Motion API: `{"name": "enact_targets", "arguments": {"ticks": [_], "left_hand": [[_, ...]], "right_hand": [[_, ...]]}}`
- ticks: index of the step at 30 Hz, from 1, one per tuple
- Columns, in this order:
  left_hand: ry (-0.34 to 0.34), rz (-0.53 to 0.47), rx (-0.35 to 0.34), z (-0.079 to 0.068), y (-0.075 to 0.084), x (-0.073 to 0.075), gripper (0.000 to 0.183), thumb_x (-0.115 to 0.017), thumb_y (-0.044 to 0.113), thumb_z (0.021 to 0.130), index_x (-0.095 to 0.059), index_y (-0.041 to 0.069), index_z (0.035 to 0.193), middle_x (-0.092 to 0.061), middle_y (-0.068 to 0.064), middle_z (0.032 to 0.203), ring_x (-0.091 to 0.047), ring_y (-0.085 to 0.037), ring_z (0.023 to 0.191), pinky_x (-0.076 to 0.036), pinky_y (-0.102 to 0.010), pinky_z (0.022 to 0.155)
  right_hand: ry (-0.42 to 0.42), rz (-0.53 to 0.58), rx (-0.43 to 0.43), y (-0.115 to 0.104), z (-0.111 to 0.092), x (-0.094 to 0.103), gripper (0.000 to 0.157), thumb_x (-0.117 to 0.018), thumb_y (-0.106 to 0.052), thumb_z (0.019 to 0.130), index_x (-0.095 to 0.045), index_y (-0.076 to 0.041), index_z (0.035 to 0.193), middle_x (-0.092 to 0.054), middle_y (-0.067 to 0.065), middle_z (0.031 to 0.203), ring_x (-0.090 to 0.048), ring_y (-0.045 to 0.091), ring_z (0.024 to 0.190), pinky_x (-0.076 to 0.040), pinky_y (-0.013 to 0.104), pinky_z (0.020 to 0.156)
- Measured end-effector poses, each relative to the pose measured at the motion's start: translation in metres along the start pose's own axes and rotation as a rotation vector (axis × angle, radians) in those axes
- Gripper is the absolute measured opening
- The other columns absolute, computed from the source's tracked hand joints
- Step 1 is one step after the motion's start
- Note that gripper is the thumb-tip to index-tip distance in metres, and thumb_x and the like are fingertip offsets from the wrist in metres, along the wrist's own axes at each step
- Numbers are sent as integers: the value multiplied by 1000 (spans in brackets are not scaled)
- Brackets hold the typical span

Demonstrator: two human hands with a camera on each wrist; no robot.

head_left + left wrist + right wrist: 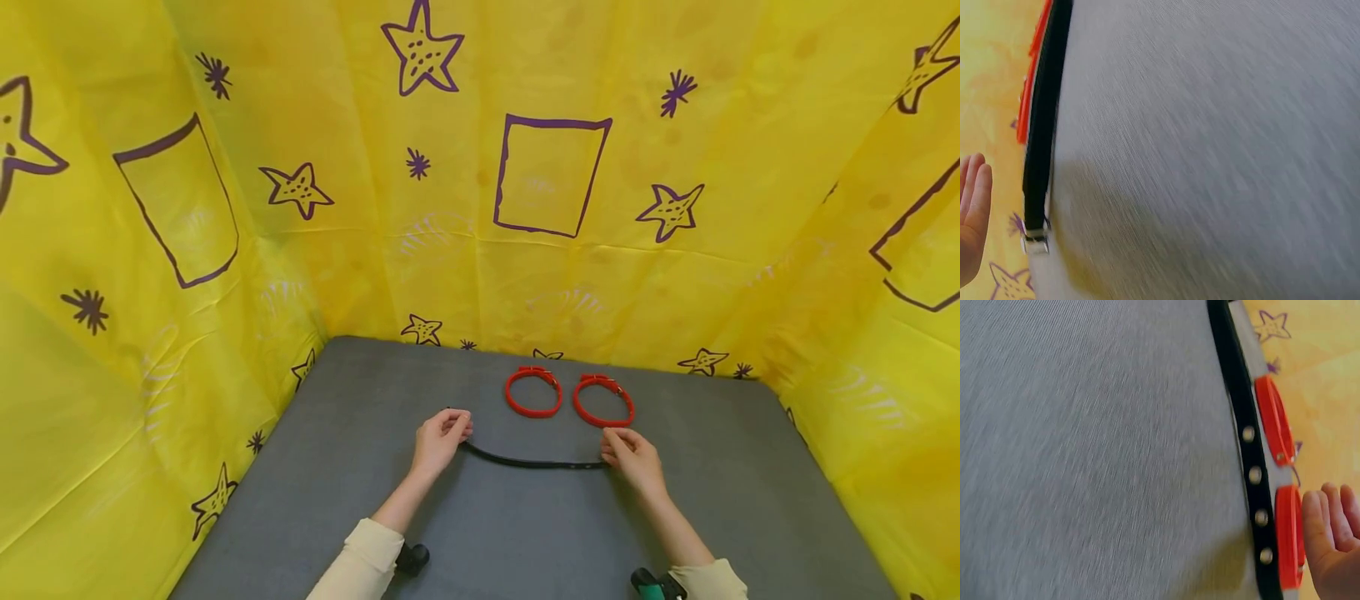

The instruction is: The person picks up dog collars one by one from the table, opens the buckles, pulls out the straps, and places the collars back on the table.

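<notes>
A black buckle collar (532, 463) lies unfastened, stretched out in a shallow curve on the grey table. Its silver buckle (1036, 240) shows at one end in the left wrist view, and metal eyelets (1255, 475) line the other end in the right wrist view. Around the buckle end is my left hand (441, 440), its fingers fairly straight and apart from the collar in the wrist view. Near the eyelet end, my right hand (636, 460) has loosely extended fingers, with no grip on the strap visible. Beyond it lie two fastened red collars, left (534, 412) and right (604, 421).
Yellow cloth (450, 275) with purple drawings walls in the back and both sides of the grey table (525, 542). Dark wrist devices (412, 558) sit at both cuffs.
</notes>
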State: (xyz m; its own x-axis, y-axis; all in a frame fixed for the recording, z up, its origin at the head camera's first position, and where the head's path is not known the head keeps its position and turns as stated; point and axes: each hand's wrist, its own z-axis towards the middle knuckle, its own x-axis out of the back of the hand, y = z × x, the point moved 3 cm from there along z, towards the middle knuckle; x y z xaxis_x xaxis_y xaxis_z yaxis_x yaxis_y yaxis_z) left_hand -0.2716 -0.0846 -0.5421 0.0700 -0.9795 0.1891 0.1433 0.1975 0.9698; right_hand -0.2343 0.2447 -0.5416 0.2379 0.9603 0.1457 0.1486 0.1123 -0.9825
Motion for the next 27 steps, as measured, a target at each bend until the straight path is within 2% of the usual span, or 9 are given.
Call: {"name": "enact_targets", "arguments": {"ticks": [4, 7, 11, 14, 19, 24, 27], "left_hand": [[-2, 41, -14, 3, 7, -15, 22, -66, 17, 94, -71, -3, 102, -73, -11, 89, -72, -26, 84, -57, -23, 70], [-3, 71, -25, 6, 9, -26, 20, -66, 16, 94, -72, 0, 105, -73, -9, 94, -71, -23, 89, -56, -26, 75], [1, 87, -32, 11, 6, -38, 24, -67, 15, 92, -70, -1, 110, -72, -10, 103, -69, -24, 95, -56, -33, 82], [9, 76, -13, 15, 3, -45, 29, -68, 13, 91, -67, -4, 115, -70, -14, 108, -68, -27, 99, -56, -36, 83], [20, 82, 14, 21, 1, -56, 33, -69, 10, 89, -66, -5, 117, -69, -19, 112, -68, -30, 101, -56, -40, 84], [22, 117, 30, 29, 0, -66, 35, -70, 11, 87, -65, -6, 117, -68, -21, 112, -67, -32, 101, -55, -42, 84], [26, 126, 51, 34, -2, -71, 37, -71, 11, 86, -64, -8, 117, -67, -23, 113, -66, -34, 102, -54, -43, 86]], "right_hand": [[-23, -19, 44, -3, 4, -15, 36, -61, -18, 98, -59, 9, 122, -66, 24, 112, -67, 24, 98, -56, 28, 82], [-34, -32, 68, -3, 7, -24, 37, -61, -17, 98, -59, 7, 126, -63, 26, 119, -65, 21, 100, -54, 25, 85], [-31, -65, 86, -2, 12, -34, 38, -61, -15, 97, -58, 3, 130, -61, 24, 125, -62, 11, 103, -48, 15, 84], [-29, -89, 96, -1, 16, -41, 38, -61, -13, 97, -58, 2, 131, -60, 23, 128, -60, 15, 111, -43, 14, 85], [-28, -114, 101, 1, 25, -54, 40, -61, -11, 96, -56, 3, 133, -60, 21, 129, -55, 28, 121, -43, 24, 93], [-16, -138, 103, 2, 34, -65, 44, -62, -10, 94, -54, 6, 134, -58, 23, 130, -54, 34, 122, -43, 42, 101], [-15, -145, 92, 3, 40, -70, 47, -62, -10, 94, -51, 8, 136, -56, 25, 131, -53, 36, 123, -42, 46, 104]]}}
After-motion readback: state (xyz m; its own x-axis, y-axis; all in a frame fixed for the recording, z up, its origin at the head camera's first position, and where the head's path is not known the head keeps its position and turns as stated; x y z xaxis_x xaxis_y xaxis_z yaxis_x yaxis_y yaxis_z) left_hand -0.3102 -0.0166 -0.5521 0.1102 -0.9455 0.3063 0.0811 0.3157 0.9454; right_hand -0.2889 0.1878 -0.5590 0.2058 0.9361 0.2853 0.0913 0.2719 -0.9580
